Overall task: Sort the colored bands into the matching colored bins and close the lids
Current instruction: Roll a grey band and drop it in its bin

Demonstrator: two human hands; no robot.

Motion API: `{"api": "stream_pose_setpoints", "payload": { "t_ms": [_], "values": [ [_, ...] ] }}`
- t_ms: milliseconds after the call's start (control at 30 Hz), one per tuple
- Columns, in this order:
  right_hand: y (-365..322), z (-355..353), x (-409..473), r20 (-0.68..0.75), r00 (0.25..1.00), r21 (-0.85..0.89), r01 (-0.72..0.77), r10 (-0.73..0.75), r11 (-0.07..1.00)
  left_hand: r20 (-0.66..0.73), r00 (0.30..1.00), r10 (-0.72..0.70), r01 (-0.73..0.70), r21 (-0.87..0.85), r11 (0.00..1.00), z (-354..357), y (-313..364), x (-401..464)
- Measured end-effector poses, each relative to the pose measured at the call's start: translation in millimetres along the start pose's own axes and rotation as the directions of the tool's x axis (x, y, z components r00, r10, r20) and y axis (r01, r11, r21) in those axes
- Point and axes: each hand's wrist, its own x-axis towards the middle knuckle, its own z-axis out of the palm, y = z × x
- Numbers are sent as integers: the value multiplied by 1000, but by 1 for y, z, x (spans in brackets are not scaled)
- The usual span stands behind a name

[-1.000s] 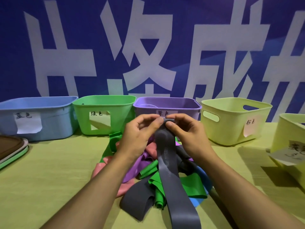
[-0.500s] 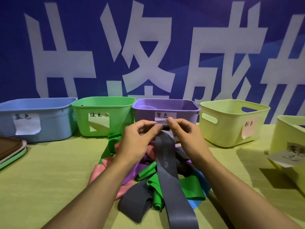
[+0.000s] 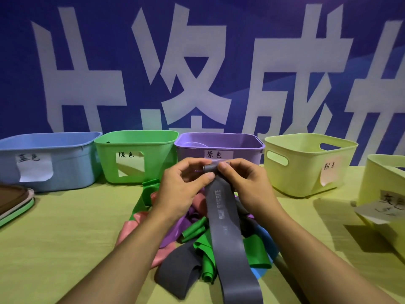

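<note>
We are gripping the top end of the grey band (image 3: 228,233) with both hands: the left hand (image 3: 182,189) and the right hand (image 3: 247,185) are pinching its rolled tip between thumb and fingers, and the rest is hanging down toward us over the pile of bands (image 3: 197,235).

By our reckoning we are sitting early in the job. Green, pink, purple, blue and another grey band are lying heaped on the table (image 3: 65,238), and every bin is standing open. The purple bin (image 3: 219,143) is showing something pale inside; the blue bin (image 3: 50,159), green bin (image 3: 135,154) and first yellow bin (image 3: 306,163) are hiding their floors from us.

The second yellow bin (image 3: 385,187) is sitting at the far right, and we cannot read its label. Stacked lids (image 3: 15,200) are waiting at the left edge. The tangled heap is what is standing in our way.
</note>
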Motion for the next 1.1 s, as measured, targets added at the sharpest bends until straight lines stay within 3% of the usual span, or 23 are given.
{"api": "stream_pose_setpoints", "payload": {
  "t_ms": [167,300,500,700,867,1100],
  "values": [
    [1,1,-2,70,997,96,28,-35,995,-29,994,-106,104,-49,993,1,2,-1],
    [0,1,-3,119,992,66,35,-43,997,-25,985,-172,170,-69,983,5,9,-5],
    [-3,1,-4,116,993,46,8,-13,999,-60,990,-127,129,17,992,1,5,-2],
    [-15,2,-8,40,979,-33,-201,202,979,-22,997,-71,71,6,997,4,5,-2],
    [-14,2,-8,2,980,-81,-199,200,977,-9,999,-48,47,-35,998,5,3,-2],
    [-12,3,-7,5,983,1,-186,186,983,-17,999,-32,31,-34,999,6,2,-2]
  ]
}}
